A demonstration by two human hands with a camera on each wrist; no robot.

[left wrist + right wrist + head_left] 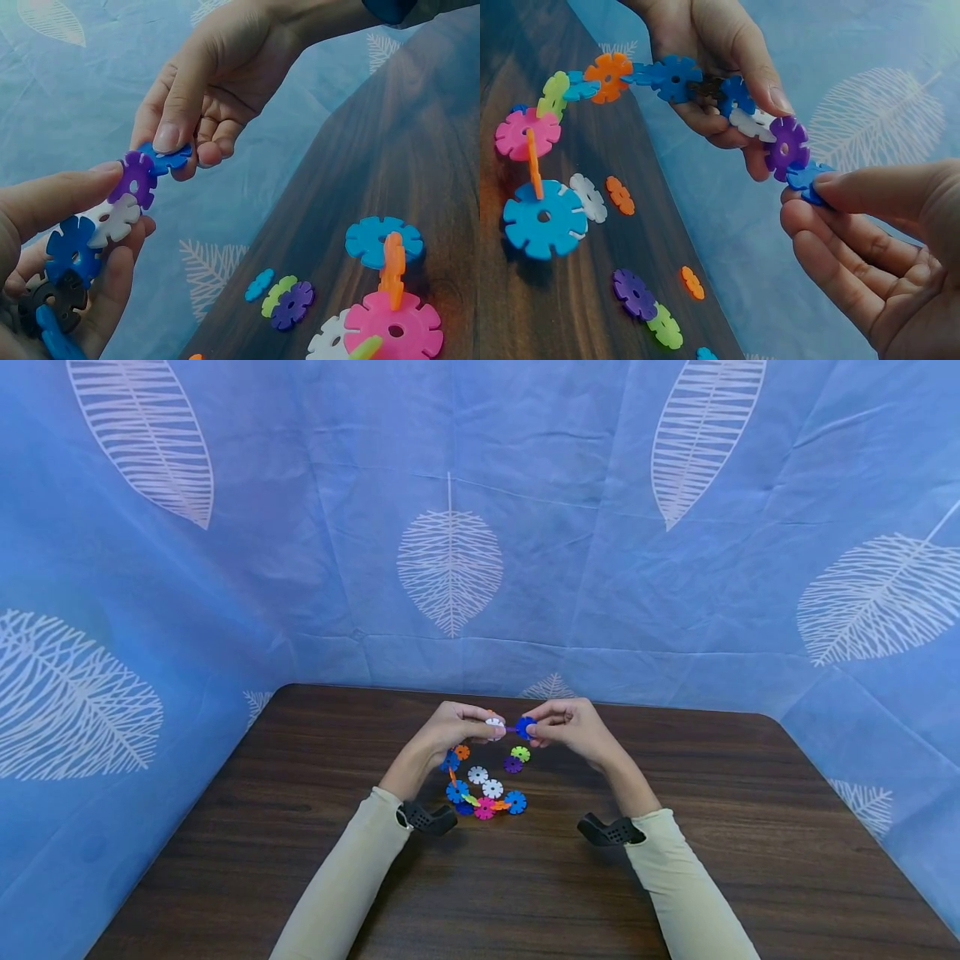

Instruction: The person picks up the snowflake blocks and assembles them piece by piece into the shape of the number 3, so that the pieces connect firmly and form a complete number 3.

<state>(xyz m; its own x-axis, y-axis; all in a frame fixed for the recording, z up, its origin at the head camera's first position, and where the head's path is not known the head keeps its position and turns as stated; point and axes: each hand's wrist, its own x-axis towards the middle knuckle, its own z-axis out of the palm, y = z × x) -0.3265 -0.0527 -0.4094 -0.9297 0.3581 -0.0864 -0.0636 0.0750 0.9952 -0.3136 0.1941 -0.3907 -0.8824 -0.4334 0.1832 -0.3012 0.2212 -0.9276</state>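
Observation:
My left hand (448, 728) holds one end of a chain of slotted plastic discs, with the thumb by a purple disc (786, 150) and the fingers under a white disc (117, 221). Between thumb and fingertips, my right hand (576, 728) pinches a blue disc (807, 180). That blue disc touches the purple one's rim at an angle; how deep the slots sit in each other I cannot tell. From the left hand the chain runs down through an orange disc (607, 77) and a pink disc (528, 135) to a bright blue disc (544, 217) at the far end.
Loose discs lie on the dark wooden table (720, 827): a white disc (477, 774), a purple disc (513, 764), a lime green disc (521, 753) and some orange ones. A blue cloth (555, 568) with white leaf prints hangs behind the table's far edge.

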